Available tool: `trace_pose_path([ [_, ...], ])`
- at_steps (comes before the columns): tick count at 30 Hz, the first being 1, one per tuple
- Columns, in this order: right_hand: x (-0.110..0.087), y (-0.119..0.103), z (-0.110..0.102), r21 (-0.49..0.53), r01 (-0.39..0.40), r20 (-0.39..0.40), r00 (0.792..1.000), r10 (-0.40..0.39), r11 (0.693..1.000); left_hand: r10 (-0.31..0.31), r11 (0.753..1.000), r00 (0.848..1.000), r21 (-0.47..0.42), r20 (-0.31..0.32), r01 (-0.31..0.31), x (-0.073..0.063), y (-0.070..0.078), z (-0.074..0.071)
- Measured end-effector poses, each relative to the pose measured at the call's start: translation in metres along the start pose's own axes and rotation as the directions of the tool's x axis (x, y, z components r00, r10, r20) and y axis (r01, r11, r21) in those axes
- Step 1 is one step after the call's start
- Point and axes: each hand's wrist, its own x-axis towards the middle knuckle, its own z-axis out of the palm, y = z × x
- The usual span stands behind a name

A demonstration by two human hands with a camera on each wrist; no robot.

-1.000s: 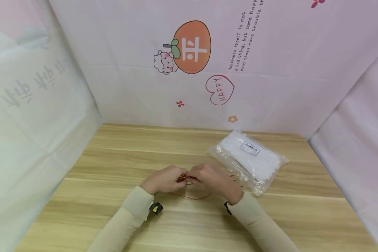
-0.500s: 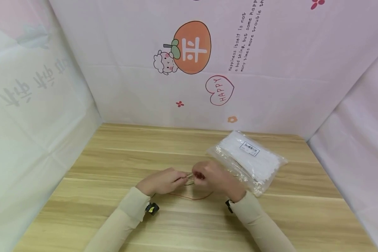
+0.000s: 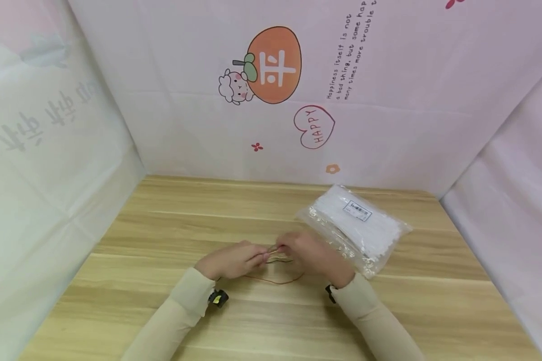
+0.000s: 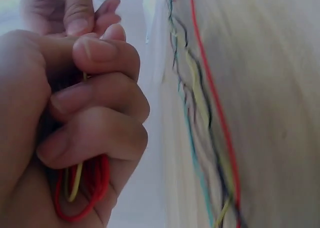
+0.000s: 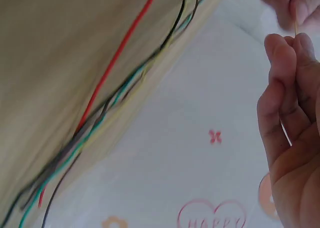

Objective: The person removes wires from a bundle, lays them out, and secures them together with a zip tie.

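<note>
My left hand (image 3: 235, 259) is above the middle of the table, its fingers curled round a bundle of thin wires. In the left wrist view, loops of red wire (image 4: 103, 178) and a yellow wire (image 4: 74, 188) stick out below its little finger. Close on the right, my right hand (image 3: 309, 253) pinches a thin yellow wire (image 5: 296, 28) between thumb and forefinger. That wire runs across the small gap to the left hand. Beneath the hands lie loose wires: a red one (image 5: 117, 53), plus black, green and yellow strands (image 4: 200, 88).
A clear plastic bag (image 3: 359, 225) of white strips with a printed label lies behind and right of the right hand. The wooden table (image 3: 162, 210) meets printed white cloth walls (image 3: 198, 135) at the back and sides.
The hands, first touching, have drawn slightly apart, the left one going left and the right one rightward. My right fingers have shifted along the wire. The bag has stayed put.
</note>
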Motion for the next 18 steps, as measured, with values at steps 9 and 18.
trace_pose_path([
  [9,-0.013,0.014,-0.007,0.079,-0.063,0.041,0.997,0.059,0.995,0.011,1.000,1.000,-0.008,-0.009,-0.011,-0.007,-0.007,-0.008],
  [18,-0.022,0.022,-0.009,0.048,-0.073,0.041,0.997,0.071,0.996,0.005,0.999,1.000,-0.054,-0.001,-0.005,-0.015,-0.014,-0.006],
])
